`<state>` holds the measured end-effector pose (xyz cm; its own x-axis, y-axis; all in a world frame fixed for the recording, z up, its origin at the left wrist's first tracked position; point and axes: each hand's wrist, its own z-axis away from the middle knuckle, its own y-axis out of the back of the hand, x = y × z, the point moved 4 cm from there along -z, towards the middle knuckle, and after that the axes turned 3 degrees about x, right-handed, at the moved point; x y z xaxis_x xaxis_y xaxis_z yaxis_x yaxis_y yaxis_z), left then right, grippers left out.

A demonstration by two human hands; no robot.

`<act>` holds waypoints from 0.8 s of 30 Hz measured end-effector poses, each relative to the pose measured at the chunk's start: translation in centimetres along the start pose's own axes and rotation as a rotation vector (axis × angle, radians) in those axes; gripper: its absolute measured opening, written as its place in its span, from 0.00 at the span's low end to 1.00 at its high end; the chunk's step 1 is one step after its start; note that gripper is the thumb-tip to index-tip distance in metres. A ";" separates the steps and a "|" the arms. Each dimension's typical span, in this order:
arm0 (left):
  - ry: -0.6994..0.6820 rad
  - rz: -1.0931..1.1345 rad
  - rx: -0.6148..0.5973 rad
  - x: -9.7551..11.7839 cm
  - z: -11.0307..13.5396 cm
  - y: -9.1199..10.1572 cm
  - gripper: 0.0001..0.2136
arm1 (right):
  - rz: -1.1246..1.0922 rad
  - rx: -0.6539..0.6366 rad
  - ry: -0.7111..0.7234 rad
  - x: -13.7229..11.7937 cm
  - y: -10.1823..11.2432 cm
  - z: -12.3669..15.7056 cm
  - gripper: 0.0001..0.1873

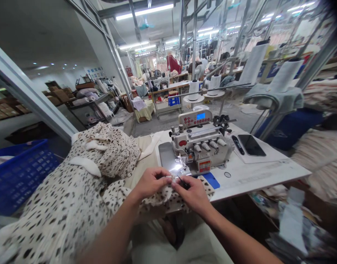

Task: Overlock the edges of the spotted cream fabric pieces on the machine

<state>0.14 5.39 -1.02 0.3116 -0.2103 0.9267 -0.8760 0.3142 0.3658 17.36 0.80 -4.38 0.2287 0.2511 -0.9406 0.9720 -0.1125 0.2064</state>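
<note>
A worker's left hand (150, 182) pinches spotted cloth (166, 196) between closed fingers (160, 171) at the lower center of the frame, while fingers of the right hand (196, 194) curl around a small dark tool (184, 183), near a sewing machine (204, 141) on a white surface (253, 176).

Fabric pile (55, 194) left of sewing machine (204, 141); basket (22, 178) left of pile; phone (251, 145) right, on table (259, 174)
</note>
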 end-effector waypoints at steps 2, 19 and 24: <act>0.008 0.013 0.007 -0.3 0.0 -0.2 0.12 | 0.016 0.011 -0.017 0.1 0.0 0.1 0.13; 0.049 0.210 0.127 -1.0 0.1 -1.5 0.16 | -0.270 0.079 -0.181 1.2 -0.1 0.5 0.15; 0.009 0.066 0.075 -0.1 -0.7 -1.9 0.13 | -0.178 -0.015 -0.167 2.0 0.5 0.6 0.16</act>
<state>2.06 5.49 -1.73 0.2550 -0.1829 0.9495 -0.9198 0.2568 0.2965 18.30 0.71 -6.35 0.0424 0.1027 -0.9938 0.9972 -0.0658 0.0358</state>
